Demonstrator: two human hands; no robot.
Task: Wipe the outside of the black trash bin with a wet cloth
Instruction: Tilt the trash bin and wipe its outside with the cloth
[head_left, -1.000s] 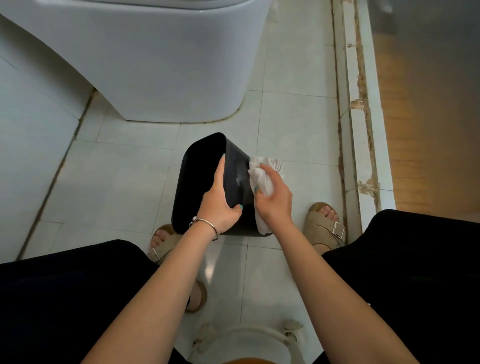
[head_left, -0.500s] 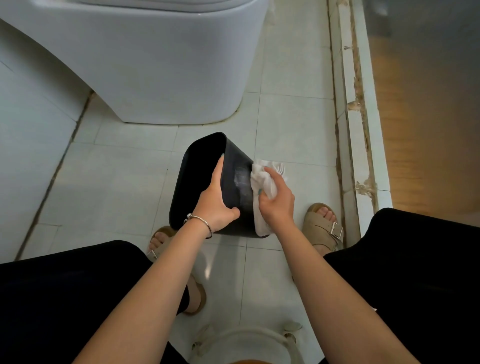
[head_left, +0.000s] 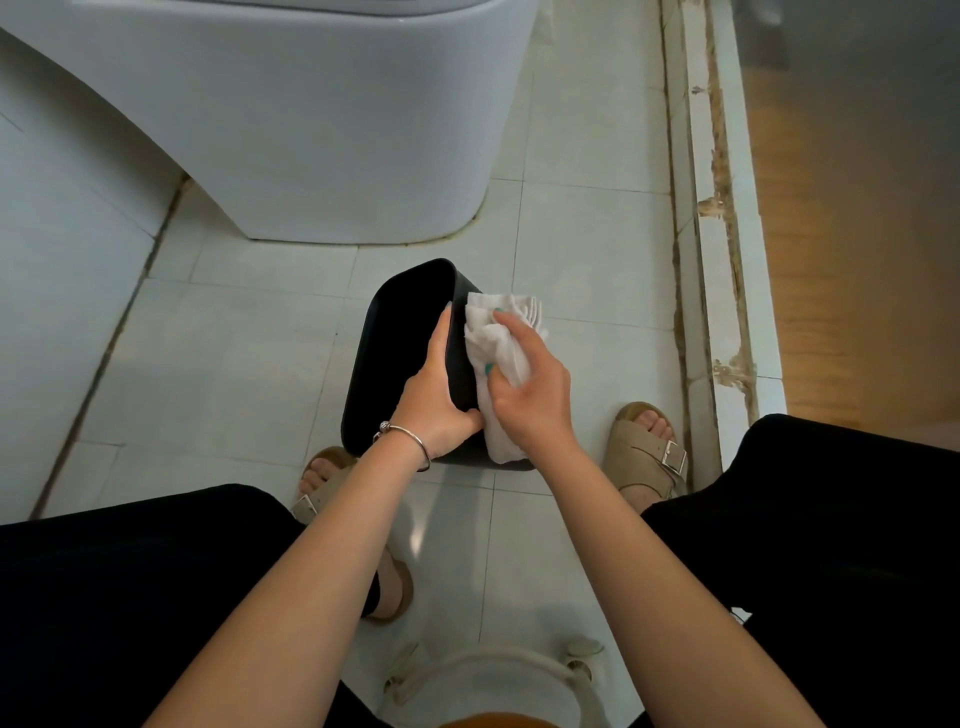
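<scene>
Item 1, far left: toilet base (head_left: 332, 130), white, standing on the tiled floor (head_left: 234, 364) beyond the work area. It plays no part in the task and sets the far limit of the space.

Item 2, centre: black trash bin (head_left: 400, 364), on the floor between the person's feet and near the toilet base. It is tipped so its open mouth faces up and left, which turns its right outer wall toward the wiping hand. Judged reason: the tilt brings a side face within easy reach of a crouching or seated person.

Item 3: left hand (head_left: 436, 400), with a bracelet (head_left: 410, 441) at the wrist. It grips the bin's near right rim, fingers lying along the inside of the wall and thumb curled round the outer edge. Judged purpose: to brace the bin against the push of the cloth and hold the tilt.

Item 4: wet cloth (head_left: 493, 343), white, bunched, pressed flat against the bin's right outer wall; its lower tail hangs down toward the bin's base.

Item 5: right hand (head_left: 530, 395), just right of the left hand, fingers closed round the cloth and pressing it to the wall. Judged step: wiping this side face, with other faces likely left to do.

Item 6, either side: tan sandals (head_left: 649, 457), feet planted left and right of the bin, framing it.

Item 7, far right: door sill (head_left: 727, 260), worn and flaking, with a wooden floor (head_left: 857, 260) beyond.
</scene>
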